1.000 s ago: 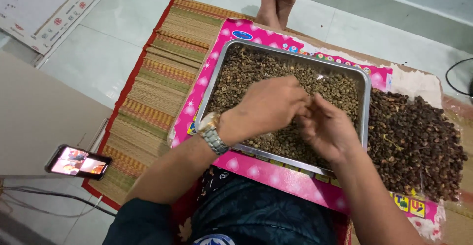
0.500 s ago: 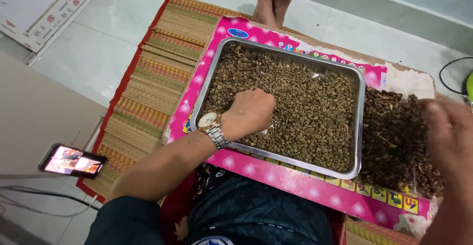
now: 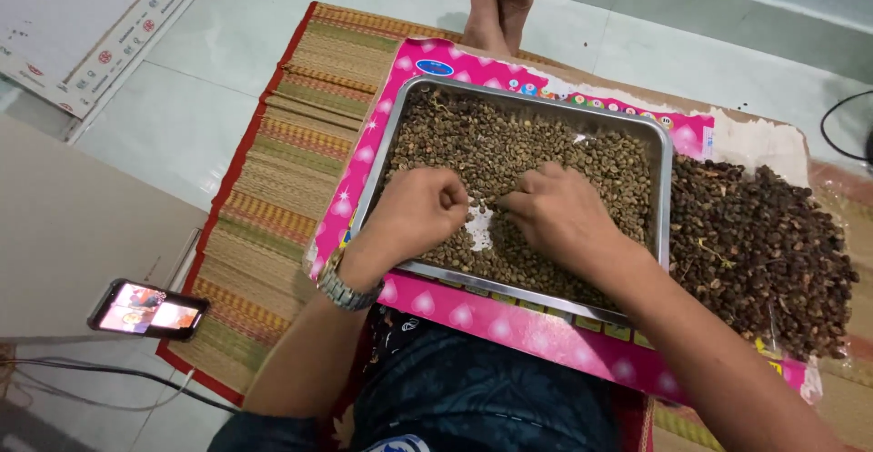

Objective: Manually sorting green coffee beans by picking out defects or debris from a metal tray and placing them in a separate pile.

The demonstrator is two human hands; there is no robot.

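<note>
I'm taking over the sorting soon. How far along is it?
Done: a big dark pile lies right of the tray. In hand: left hand and right hand are both down in the beans, around a small bare patch. Left: beans cover nearly the whole tray.

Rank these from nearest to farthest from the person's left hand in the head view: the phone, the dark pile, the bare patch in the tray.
1. Bare patch: just right of the left hand, inside the tray.
2. Dark pile: right of the tray, beyond the right hand.
3. Phone: far left on the floor.
</note>
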